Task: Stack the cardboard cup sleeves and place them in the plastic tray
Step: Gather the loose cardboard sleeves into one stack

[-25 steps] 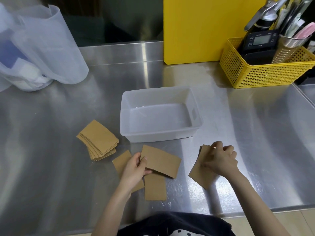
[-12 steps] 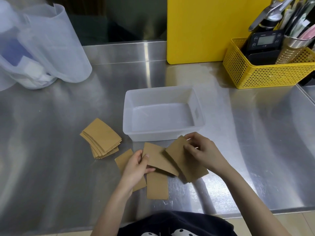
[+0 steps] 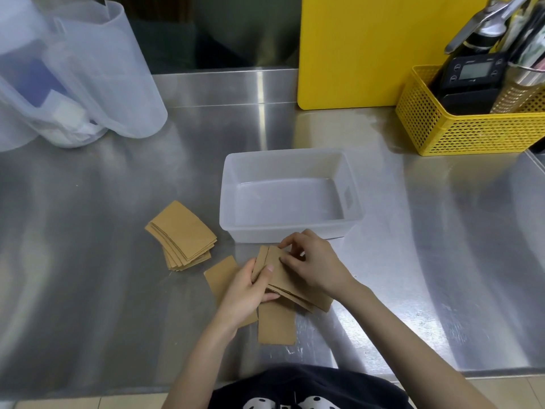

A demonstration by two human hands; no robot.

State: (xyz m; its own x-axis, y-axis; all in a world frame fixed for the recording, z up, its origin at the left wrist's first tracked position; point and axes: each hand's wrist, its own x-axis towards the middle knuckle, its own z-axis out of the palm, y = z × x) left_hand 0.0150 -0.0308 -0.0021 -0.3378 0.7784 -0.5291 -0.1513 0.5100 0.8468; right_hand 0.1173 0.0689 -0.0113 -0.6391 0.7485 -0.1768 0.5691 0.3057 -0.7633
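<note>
A few sleeves (image 3: 283,278) were gripped by both the left hand (image 3: 244,293) and right hand (image 3: 312,267) just before the tray (image 3: 290,234), which was empty.

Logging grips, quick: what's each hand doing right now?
Left hand: closed on the sleeve bundle, near side.
Right hand: closed on the same bundle from above.

Cafe prep kitchen: steel counter (image 3: 413,261), yellow basket (image 3: 460,134) w/ scale (image 3: 474,75), jugs (image 3: 118,69).
</note>
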